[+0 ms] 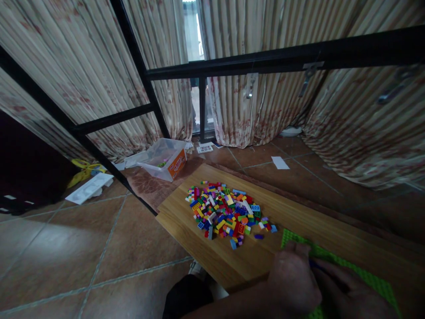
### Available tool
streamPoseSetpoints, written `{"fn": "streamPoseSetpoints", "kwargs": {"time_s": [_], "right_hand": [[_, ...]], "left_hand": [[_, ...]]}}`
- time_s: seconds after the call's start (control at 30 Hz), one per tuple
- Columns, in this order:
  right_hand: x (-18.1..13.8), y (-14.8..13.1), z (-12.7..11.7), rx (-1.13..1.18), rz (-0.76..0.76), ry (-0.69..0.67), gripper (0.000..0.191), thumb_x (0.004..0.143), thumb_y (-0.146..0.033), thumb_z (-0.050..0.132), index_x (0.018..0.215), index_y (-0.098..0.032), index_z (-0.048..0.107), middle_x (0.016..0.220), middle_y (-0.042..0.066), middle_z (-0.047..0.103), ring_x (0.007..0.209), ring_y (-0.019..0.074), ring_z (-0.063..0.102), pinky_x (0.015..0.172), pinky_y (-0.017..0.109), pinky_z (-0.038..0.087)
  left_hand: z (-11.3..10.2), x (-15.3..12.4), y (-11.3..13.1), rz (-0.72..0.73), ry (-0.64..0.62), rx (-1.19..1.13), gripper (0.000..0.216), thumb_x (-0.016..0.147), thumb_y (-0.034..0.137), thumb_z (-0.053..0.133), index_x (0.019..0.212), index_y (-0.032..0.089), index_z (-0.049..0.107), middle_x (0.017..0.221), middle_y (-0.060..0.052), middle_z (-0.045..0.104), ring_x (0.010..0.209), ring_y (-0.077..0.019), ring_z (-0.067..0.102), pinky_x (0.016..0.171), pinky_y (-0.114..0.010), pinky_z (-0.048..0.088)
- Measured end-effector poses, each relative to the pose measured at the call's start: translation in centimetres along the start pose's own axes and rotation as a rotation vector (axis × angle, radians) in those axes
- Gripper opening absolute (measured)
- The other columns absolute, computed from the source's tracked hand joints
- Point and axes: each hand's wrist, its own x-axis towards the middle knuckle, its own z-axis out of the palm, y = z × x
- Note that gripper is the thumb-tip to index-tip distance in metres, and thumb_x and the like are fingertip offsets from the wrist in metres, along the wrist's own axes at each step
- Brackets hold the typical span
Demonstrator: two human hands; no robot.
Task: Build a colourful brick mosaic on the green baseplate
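A green studded baseplate (368,274) lies at the right part of the wooden table, partly hidden under both hands. My left hand (294,274) is closed over the plate's left part, knuckles up; its fingertips are turned away from view. Close beside it, my right hand (355,288) has its fingers pinched at a dark blue brick (317,266), of which only a small part shows between the hands. Left of the plate spreads a pile of mixed coloured toy bricks (226,212). One loose blue brick (259,236) sits between pile and plate.
The wooden table (186,230) stands on a tiled floor beside a black metal frame (232,68). Beyond its far left end, a clear plastic box (162,159) holds a few bricks. White trays (89,188), paper (280,162) and long curtains (259,106) surround it.
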Motion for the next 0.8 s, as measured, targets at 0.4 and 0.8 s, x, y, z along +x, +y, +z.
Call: {"fn": "streamPoseSetpoints", "kwargs": {"time_s": [0.4,0.8], "right_hand": [[0.0,-0.6,0.0,0.0,-0.106,0.082,0.042,0.072,-0.059,0.05,0.085,-0.031,0.077,0.098,0.004,0.076,0.081,0.0267,0.073,0.067,0.037,0.058],[0.0,0.7,0.6,-0.066,-0.241,0.103,0.037,0.076,-0.051,0.05,0.093,-0.029,0.075,0.102,0.007,0.074,0.084,0.0278,0.071,0.068,0.038,0.057]], "left_hand": [[-0.3,-0.2,-0.1,0.069,0.014,0.046,0.048,0.081,0.023,0.047,0.127,0.011,0.054,0.113,-0.018,0.063,0.094,-0.031,0.064,0.083,-0.042,0.055],[-9.2,1.4,-0.5,0.207,0.466,-0.192,0.026,0.09,0.021,0.046,0.103,0.018,0.069,0.097,-0.005,0.072,0.089,-0.0155,0.066,0.085,-0.026,0.051]]}}
